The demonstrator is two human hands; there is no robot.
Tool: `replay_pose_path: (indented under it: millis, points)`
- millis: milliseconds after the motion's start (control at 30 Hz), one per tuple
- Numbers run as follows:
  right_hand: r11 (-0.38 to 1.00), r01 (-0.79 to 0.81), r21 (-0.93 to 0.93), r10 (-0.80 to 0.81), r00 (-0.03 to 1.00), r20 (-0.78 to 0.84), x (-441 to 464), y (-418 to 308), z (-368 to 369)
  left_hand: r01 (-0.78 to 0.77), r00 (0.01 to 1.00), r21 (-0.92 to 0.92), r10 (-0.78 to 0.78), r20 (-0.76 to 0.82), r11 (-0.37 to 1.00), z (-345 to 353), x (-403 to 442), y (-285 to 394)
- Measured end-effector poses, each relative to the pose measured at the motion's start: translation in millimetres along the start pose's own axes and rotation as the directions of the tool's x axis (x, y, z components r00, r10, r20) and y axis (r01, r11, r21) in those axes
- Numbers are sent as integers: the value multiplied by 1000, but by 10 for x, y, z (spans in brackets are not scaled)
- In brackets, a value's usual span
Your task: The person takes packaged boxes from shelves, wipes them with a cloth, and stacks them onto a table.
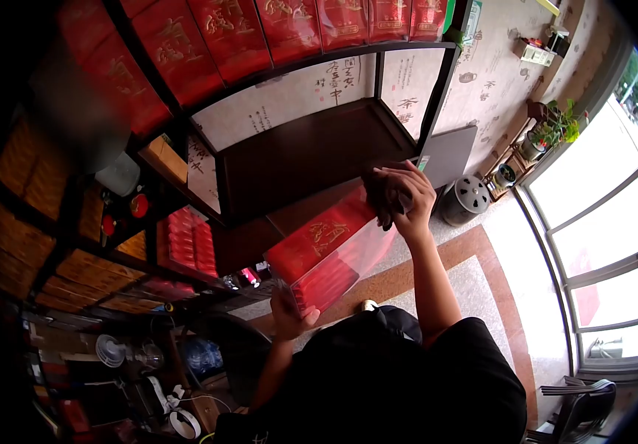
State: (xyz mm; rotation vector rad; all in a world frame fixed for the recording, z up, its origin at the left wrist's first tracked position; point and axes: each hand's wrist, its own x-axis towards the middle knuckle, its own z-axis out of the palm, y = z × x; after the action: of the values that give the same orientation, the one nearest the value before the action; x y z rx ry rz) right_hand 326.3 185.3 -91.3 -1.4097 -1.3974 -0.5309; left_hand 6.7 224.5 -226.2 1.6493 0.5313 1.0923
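Note:
A red box (319,240) with gold characters and a clear wrapping or window is held tilted in front of a dark brown shelf (311,159). My left hand (289,318) grips its lower left end. At the box's upper right end, my right hand (407,196) is closed on a dark, crumpled cloth that touches the box. Part of the box end is hidden behind the cloth. Above the shelf stands a row of similar red boxes (287,29).
Stacked packages fill the shelving at left. A round metal bin (467,200) stands on the floor near the wall, with potted plants (548,133) beyond it. Large windows line the right, and a black chair (581,407) is at lower right.

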Motion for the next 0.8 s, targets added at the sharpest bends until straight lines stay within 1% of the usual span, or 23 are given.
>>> replay_pose_path:
  millis: [67,133,200,267,333,400,467,500,533,567,600,633,667,700,733,767,800]
  points:
    - [982,134,137,-141,989,42,29,-236,102,-1,1000,25,1,-13,1000,-46,12,-9]
    - [951,198,238,-215,975,48,54,-657,154,-37,989,19,33,146,999,-72,66,-56]
    - [914,302,272,-319,948,17,37,-979,255,-33,986,-9,34,163,999,-48,85,-62]
    - [884,402,237,-410,912,-18,34,-1227,307,-20,983,-34,26,183,999,-29,58,-64]
    - [870,418,263,-426,904,-29,77,-1255,324,-21,998,-52,24,60,998,23,12,-69]
    - [811,499,305,-513,857,-37,162,-1079,343,-26,998,-70,21,-63,997,79,-25,-64]
    - [853,447,270,-466,885,10,206,-725,381,-33,991,-81,22,-132,996,71,-18,-35]
    - [907,393,151,-402,915,31,226,-554,365,-31,986,-131,9,-169,991,64,29,35]
    - [940,321,115,-324,946,5,210,-324,411,-30,979,-183,-9,-205,983,59,61,76]
    - [972,205,116,-203,979,-29,199,-177,417,20,985,-181,-50,-164,983,2,34,32]
    - [994,61,92,-59,998,-21,134,-105,405,16,985,-182,-47,-166,983,-32,6,-4]
    - [996,-65,53,72,987,-142,8,-81,492,14,988,-123,-33,-149,992,-53,-16,-38]
    - [980,-195,31,196,945,-263,-87,-101,584,15,991,-62,-24,-133,998,-57,-29,-56]
    - [984,-179,-13,165,932,-322,12,-249,602,16,990,-64,-24,-137,998,-27,23,19]
    - [990,-114,-84,90,964,-251,54,-439,547,30,991,-102,-43,-123,994,10,90,99]
    - [985,-163,60,173,946,-274,-4,-577,643,46,992,-141,-61,-107,989,47,133,154]
    - [983,-159,96,173,972,-159,14,-804,641,47,992,-141,-62,-108,989,76,128,142]
